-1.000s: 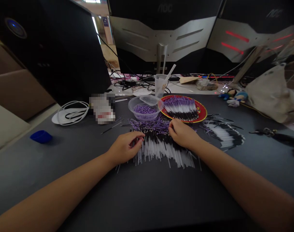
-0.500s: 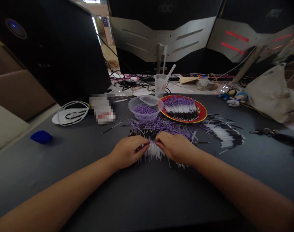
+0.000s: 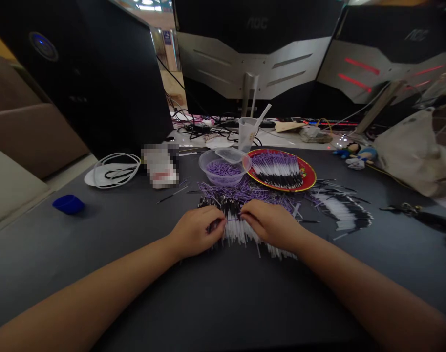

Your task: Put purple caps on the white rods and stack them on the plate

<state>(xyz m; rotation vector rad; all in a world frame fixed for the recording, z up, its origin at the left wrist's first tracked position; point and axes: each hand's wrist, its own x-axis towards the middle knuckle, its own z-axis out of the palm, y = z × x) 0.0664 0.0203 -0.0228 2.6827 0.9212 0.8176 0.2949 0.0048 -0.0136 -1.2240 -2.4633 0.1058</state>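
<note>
L hand [image 3: 195,232], R hand [image 3: 270,226] eased apart, purple-tipped b/w sticks [image 3: 237,234] splayed

At ten o'clock, the blurred white-and-red packet [image 3: 159,167] cannot be read. The left hand [image 3: 195,232] and right hand [image 3: 270,225] hide the middle of the heap of thin black-and-white sticks [image 3: 243,235].

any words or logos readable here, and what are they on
"AOC" on the back of the middle monitor
"AOC" on the back of the right-hand monitor
The white packet has its print pixelated, so it cannot be read
The small blue sign on the far pillar is too small to read
</note>
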